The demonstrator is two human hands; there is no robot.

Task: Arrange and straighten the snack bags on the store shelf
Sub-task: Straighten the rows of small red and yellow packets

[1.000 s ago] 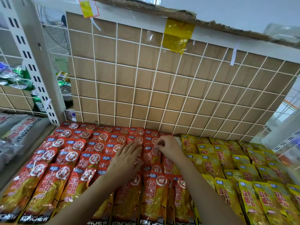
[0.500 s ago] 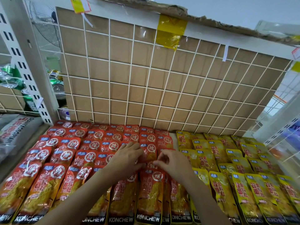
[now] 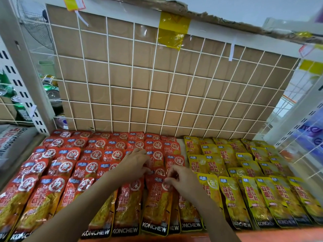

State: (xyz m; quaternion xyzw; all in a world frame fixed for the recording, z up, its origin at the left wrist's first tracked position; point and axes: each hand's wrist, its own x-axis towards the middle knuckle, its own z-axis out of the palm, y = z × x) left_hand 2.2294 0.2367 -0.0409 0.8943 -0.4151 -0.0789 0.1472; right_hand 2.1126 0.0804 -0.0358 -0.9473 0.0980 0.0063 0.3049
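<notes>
the red snack bags [image 3: 73,172] lie in overlapping rows across the lower left and centre of the shelf [image 3: 283,235], with the yellow snack bags [image 3: 253,180] filling the lower right. the left hand [image 3: 135,163] rests flat on the red rows at centre, fingers straight and a little spread. just right of it the right hand [image 3: 183,180] pinches the top edge of a front red bag [image 3: 157,203] with curled fingers. behind it all stands a white wire grid [image 3: 157,84] over cardboard.

L hand [image 3: 135,164] is lying flat on red bags [image 3: 90,154] — R hand [image 3: 183,180] is pinching top of front red bag [image 3: 157,199]; yellow bags [image 3: 253,189] sitting just right of it.
</notes>
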